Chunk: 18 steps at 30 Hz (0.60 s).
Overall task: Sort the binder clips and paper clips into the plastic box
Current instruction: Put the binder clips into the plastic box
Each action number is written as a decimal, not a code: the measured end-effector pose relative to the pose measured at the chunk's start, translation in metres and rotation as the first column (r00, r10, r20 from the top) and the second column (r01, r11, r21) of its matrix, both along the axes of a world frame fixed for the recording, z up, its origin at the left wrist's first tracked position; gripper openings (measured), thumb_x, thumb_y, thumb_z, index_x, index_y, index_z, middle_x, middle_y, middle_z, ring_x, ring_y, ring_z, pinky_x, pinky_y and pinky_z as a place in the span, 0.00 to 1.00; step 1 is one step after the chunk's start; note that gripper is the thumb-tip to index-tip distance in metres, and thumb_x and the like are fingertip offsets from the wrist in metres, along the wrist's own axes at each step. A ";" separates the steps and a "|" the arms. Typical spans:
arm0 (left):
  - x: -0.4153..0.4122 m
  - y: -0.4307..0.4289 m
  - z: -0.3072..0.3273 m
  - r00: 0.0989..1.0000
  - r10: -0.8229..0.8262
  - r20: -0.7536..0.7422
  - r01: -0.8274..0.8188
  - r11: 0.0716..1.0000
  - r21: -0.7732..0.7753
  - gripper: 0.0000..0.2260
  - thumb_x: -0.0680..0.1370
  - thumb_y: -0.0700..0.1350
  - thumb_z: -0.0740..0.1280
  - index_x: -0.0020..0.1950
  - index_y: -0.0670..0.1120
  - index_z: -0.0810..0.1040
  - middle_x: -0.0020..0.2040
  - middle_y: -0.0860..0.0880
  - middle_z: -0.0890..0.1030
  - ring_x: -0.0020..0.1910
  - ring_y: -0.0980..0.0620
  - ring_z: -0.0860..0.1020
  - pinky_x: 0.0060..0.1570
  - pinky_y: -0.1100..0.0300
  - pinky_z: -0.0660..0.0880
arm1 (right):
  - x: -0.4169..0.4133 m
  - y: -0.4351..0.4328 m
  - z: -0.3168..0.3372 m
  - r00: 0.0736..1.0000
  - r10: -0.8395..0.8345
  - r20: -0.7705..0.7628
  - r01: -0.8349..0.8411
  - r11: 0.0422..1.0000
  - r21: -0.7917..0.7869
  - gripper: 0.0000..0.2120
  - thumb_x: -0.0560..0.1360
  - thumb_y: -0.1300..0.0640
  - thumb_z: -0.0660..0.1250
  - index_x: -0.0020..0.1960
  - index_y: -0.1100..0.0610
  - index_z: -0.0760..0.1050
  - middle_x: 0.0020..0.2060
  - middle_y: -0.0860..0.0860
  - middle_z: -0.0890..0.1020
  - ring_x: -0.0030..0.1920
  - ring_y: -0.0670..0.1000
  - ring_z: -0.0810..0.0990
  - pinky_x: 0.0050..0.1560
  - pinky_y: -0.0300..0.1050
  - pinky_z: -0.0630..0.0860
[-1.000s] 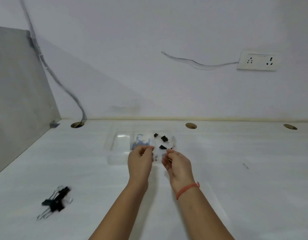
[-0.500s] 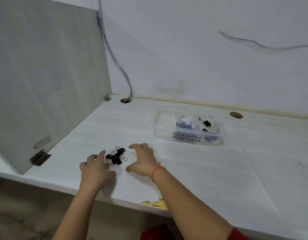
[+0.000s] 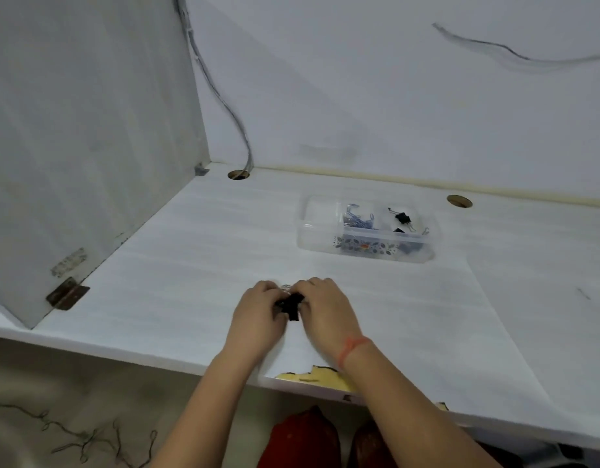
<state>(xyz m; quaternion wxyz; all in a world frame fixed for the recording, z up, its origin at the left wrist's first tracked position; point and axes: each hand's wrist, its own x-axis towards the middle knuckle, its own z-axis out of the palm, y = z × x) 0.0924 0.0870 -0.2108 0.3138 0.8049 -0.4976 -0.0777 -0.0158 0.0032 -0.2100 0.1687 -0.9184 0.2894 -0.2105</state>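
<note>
A grey panel (image 3: 89,130) stands upright along the left side of a white desk (image 3: 190,265), with a rusty hinge (image 3: 67,293) at its near lower corner. Behind it, a cable (image 3: 224,106) runs down the wall into a round hole (image 3: 238,174) at the desk's back corner.

Near the front edge, the person's left hand (image 3: 256,315) and right hand (image 3: 327,310) come together over a bunch of black binder clips (image 3: 290,305). The fingers of both hands curl in and grip the bunch from either side, and wire handles show at the fingertips. Whether the bunch is lifted off the desk cannot be told, nor how many clips it holds. An orange band (image 3: 354,347) circles the right wrist. Below it, a chip (image 3: 318,378) in the desk edge shows yellow.

Farther back and to the right, well apart from the hands, sits the clear box (image 3: 320,228) with a floral strip along its near wall. Blue paper clips (image 3: 357,217) lie in its middle compartment and more black clips (image 3: 402,217) in its right one. A second hole (image 3: 459,201) lies beyond the box, and a loose wire (image 3: 494,45) trails across the wall at upper right.
</note>
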 end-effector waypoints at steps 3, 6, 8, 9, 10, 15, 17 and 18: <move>-0.038 -0.015 -0.005 0.990 -0.143 0.004 0.144 0.989 -0.040 0.17 0.73 0.39 0.63 0.61 0.46 0.78 0.58 0.50 0.77 0.56 0.49 0.74 0.50 0.63 0.68 | -0.045 -0.006 0.004 0.991 -0.137 0.012 0.136 0.990 0.038 0.14 0.73 0.63 0.60 0.55 0.54 0.78 0.48 0.53 0.80 0.50 0.54 0.75 0.49 0.46 0.72; -0.070 -0.027 -0.006 0.979 -0.201 -0.045 0.197 0.977 -0.081 0.12 0.73 0.40 0.63 0.56 0.46 0.79 0.53 0.50 0.78 0.53 0.49 0.75 0.44 0.65 0.64 | -0.082 -0.016 0.005 0.965 -0.262 0.009 0.260 0.961 0.097 0.11 0.73 0.61 0.63 0.53 0.53 0.78 0.47 0.52 0.80 0.47 0.53 0.78 0.45 0.40 0.69; -0.082 -0.030 -0.004 0.976 -0.208 -0.062 0.199 0.972 -0.123 0.11 0.74 0.41 0.64 0.55 0.46 0.79 0.51 0.52 0.78 0.52 0.51 0.76 0.45 0.65 0.64 | -0.100 -0.023 0.003 0.947 -0.322 0.022 0.317 0.940 0.125 0.08 0.75 0.60 0.63 0.51 0.53 0.78 0.47 0.51 0.78 0.44 0.52 0.78 0.43 0.39 0.68; -0.087 -0.030 -0.002 0.976 -0.204 -0.082 0.190 0.970 -0.149 0.11 0.74 0.41 0.65 0.55 0.47 0.79 0.50 0.53 0.78 0.51 0.51 0.76 0.45 0.65 0.64 | -0.109 -0.025 0.003 0.937 -0.346 0.041 0.338 0.932 0.134 0.06 0.75 0.59 0.63 0.50 0.53 0.77 0.47 0.51 0.77 0.43 0.52 0.78 0.42 0.38 0.68; -0.091 -0.029 0.002 0.975 -0.184 -0.122 0.159 0.969 -0.188 0.10 0.74 0.41 0.65 0.54 0.47 0.79 0.48 0.55 0.78 0.50 0.53 0.76 0.43 0.66 0.65 | -0.117 -0.027 0.002 0.928 -0.366 0.073 0.353 0.924 0.146 0.05 0.76 0.58 0.62 0.49 0.54 0.77 0.46 0.50 0.76 0.41 0.51 0.77 0.41 0.38 0.68; -0.093 -0.020 0.016 0.728 -0.061 -0.682 -0.172 0.948 -0.269 0.09 0.75 0.39 0.66 0.54 0.49 0.77 0.46 0.50 0.81 0.49 0.53 0.78 0.46 0.65 0.73 | -0.132 -0.030 0.012 0.774 -0.532 0.344 0.373 0.822 0.431 0.07 0.78 0.59 0.60 0.46 0.55 0.76 0.45 0.52 0.78 0.40 0.49 0.78 0.42 0.38 0.75; -0.092 -0.020 0.021 0.480 -0.087 -0.873 -0.248 0.941 -0.230 0.12 0.76 0.35 0.63 0.58 0.45 0.75 0.43 0.46 0.79 0.46 0.50 0.79 0.49 0.61 0.74 | -0.132 -0.033 0.022 0.632 -0.676 0.380 0.227 0.629 0.743 0.09 0.79 0.57 0.58 0.43 0.55 0.76 0.39 0.52 0.77 0.34 0.49 0.78 0.43 0.43 0.77; -0.091 -0.021 0.024 0.375 -0.094 -0.922 -0.265 0.942 -0.204 0.13 0.76 0.34 0.62 0.59 0.43 0.73 0.43 0.45 0.77 0.45 0.50 0.78 0.51 0.59 0.75 | -0.131 -0.034 0.027 0.558 -0.746 0.363 0.071 0.479 0.875 0.10 0.79 0.57 0.58 0.41 0.56 0.75 0.35 0.52 0.75 0.30 0.48 0.78 0.45 0.46 0.78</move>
